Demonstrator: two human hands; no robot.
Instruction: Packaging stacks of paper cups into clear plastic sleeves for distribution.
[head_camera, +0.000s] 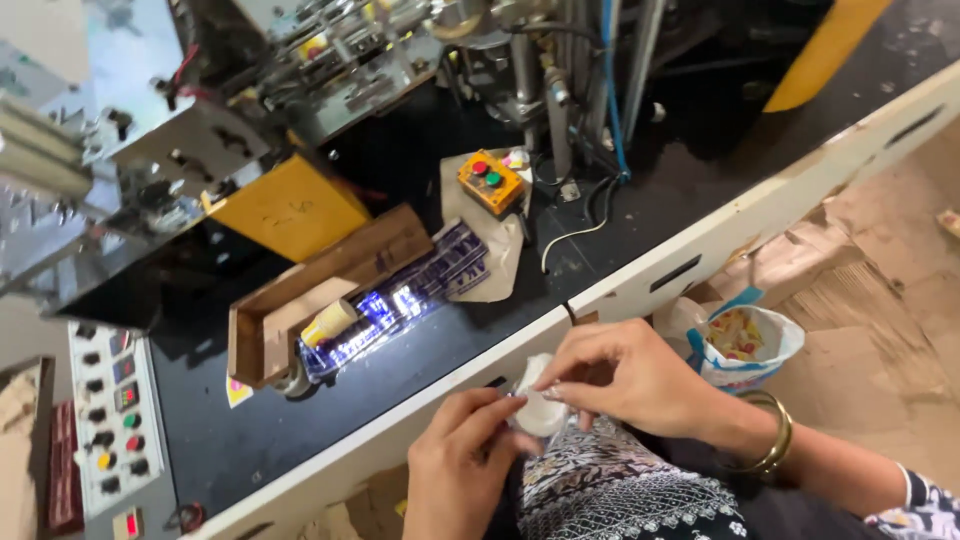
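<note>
a small white piece (540, 400), soft-looking and rounded, sits low in the middle of the view, just off the near edge of the workbench and above a lap in black-and-white patterned cloth (620, 490). both hands are on it. the right hand (625, 375) comes in from the right, with a gold bangle (772, 437) at its wrist, and its fingertips pinch the piece's upper edge. the left hand (455, 460) comes up from below, its fingers curled and pinching the piece's left side. what the piece is cannot be told.

the workbench top (260, 430) is black and glossy with a cream front edge (760, 215) running diagonally. on it lies a shallow wooden tray (310, 290) with a small yellow-and-white tube (328, 322) by it, and a strip of shiny printed film (400, 305) catching the light. beyond is an orange button box (490, 181) with red and green buttons, resting on brown paper. behind stands metal machinery with yellow panels (290, 205) and blue hose (612, 90). a grey control panel (108, 420) of switches is at the left. on the brown cardboard-strewn floor (890, 300) to the right sits a printed plastic bag (745, 345).
</note>
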